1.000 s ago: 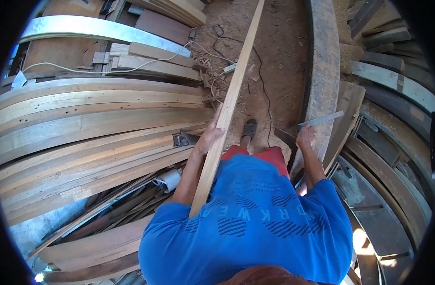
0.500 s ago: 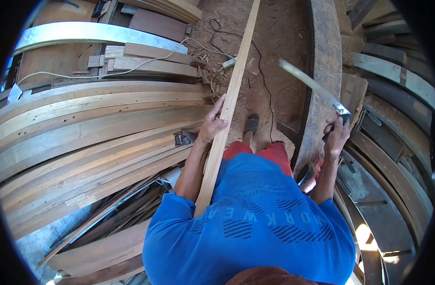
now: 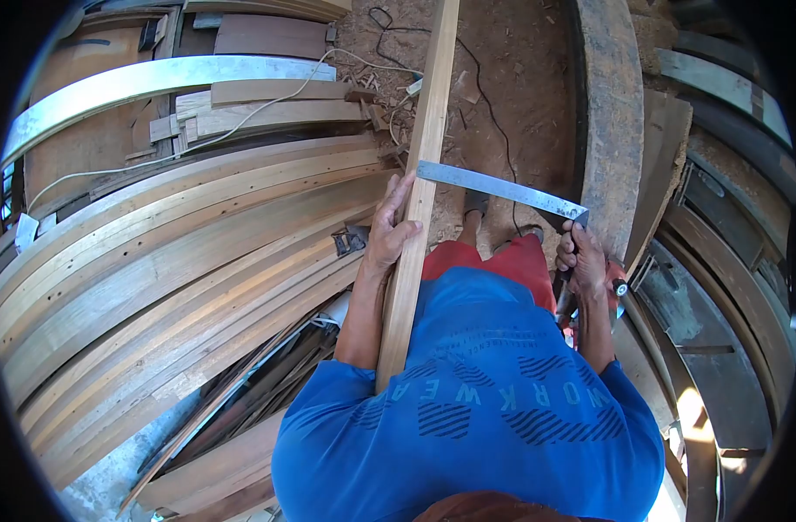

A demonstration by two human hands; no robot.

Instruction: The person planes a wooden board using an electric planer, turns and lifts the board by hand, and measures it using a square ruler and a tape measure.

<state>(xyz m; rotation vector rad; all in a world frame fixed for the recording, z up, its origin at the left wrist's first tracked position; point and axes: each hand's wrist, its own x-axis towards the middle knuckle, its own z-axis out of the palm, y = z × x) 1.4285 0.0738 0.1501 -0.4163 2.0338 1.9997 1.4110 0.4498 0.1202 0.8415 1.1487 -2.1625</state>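
Note:
A long wooden strip (image 3: 426,143) runs from against my blue shirt away to the top of the view. My left hand (image 3: 390,228) is closed around it, thumb over the near face and fingers at its left edge. In my right hand (image 3: 585,258) is a try square (image 3: 502,188), gripped by its dark stock. The square's metal blade reaches left across the gap in front of me, its far end overlapping the strip just beyond my left fingertips.
Stacked boards (image 3: 180,217) fill the left side. A thick plank (image 3: 612,130) stands to the right, with more timber beyond. A dark cord (image 3: 493,113) and wood chips lie on the dirt floor. Something red with a black knob (image 3: 620,287) is beside my right wrist.
My right hand has moved left and slightly down, bringing the try square's blade from the right over to the strip. My left hand keeps its grip on the strip.

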